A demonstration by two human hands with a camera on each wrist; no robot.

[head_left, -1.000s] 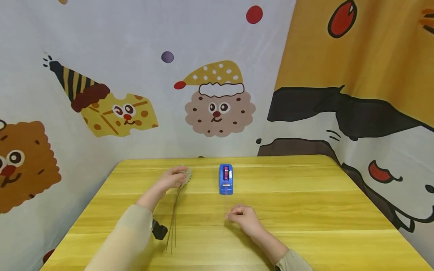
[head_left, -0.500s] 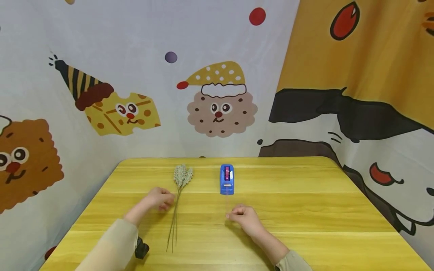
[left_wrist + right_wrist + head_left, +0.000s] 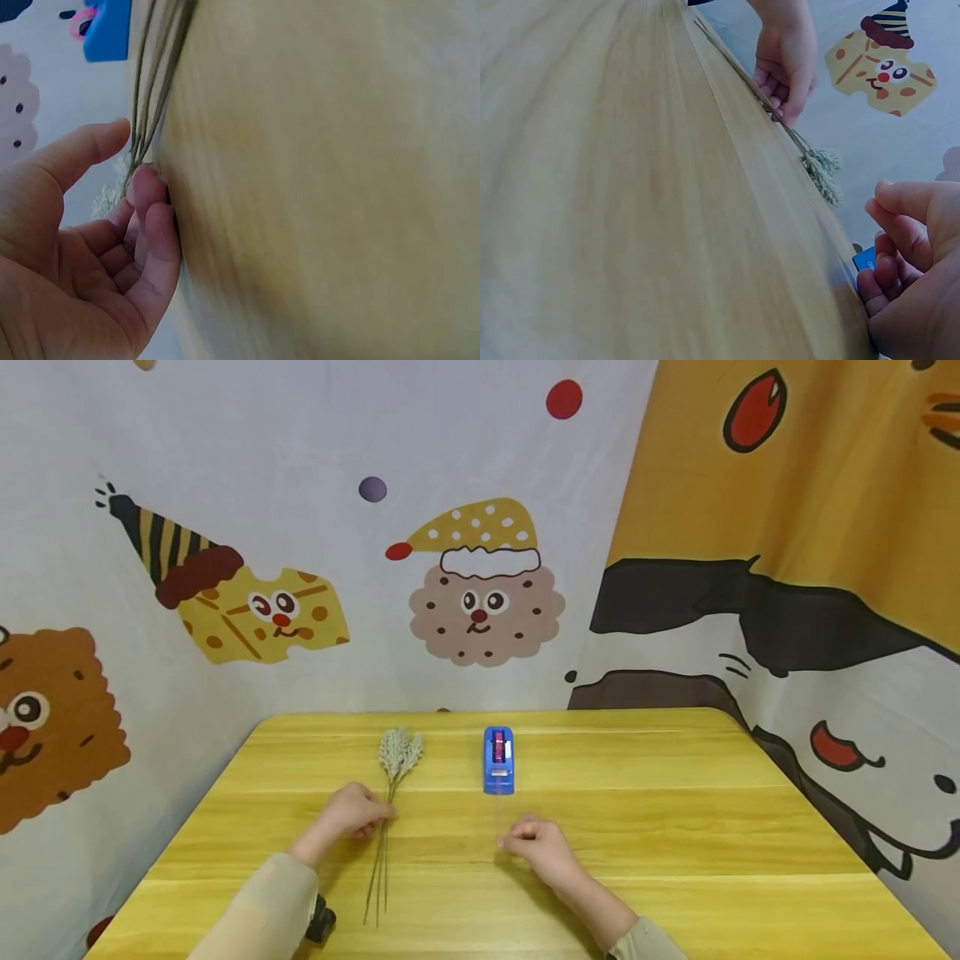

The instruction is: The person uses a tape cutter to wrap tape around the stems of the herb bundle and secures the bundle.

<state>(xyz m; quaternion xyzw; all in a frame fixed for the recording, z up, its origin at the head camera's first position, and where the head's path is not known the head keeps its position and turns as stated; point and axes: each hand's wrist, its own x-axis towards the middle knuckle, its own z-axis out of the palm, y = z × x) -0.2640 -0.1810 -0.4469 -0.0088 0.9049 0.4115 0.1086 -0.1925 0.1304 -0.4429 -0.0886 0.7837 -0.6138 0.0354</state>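
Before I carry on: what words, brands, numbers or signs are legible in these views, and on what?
Nothing is legible.
Blue tape dispenser, right wrist view: pale marks, possibly lettering, too small to read.
White patch on the dispenser, head view: too small to tell whether it bears writing.
Patterned cloth behind: cartoon figures and dots, no lettering seen.

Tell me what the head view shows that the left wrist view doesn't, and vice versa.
Only the head view: the right hand pinching the tape, the black device and the cheese print.

Only the left wrist view: the left hand's palm, its thumb tip apart from the nearest fingertip.

Both: the left hand, stems, flower heads, dispenser, table and cookie print.
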